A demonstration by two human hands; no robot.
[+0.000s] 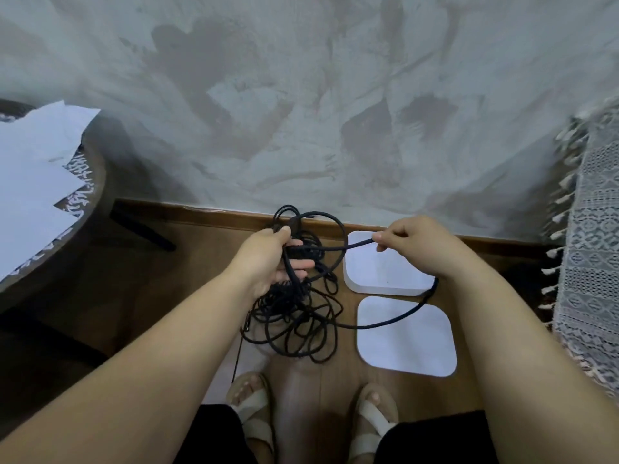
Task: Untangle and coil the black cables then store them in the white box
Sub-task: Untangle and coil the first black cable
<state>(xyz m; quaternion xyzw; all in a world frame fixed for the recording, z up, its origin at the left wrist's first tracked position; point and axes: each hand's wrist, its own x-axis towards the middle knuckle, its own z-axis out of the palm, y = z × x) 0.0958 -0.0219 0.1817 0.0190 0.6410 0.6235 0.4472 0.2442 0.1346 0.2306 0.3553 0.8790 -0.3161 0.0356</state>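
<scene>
Down low, sandals (251,410) stand on the floor (187,272). Past them the black cables (294,316) hang tangled from the left hand (268,259), which grips them. The right hand (415,242) pinches one cable over the white box (385,272).

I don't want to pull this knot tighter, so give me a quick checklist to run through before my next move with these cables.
1. Left hand grips the tangled cables: ok.
2. Right hand pinches a single strand: ok.
3. That strand runs clear of the tangle: not ok, it leads back into the bundle.
4. Cables coiled: not ok, loose loops hang below the left hand.
5. White box ready to fill: cannot tell; it and a second white piece lie side by side on the floor.
</scene>
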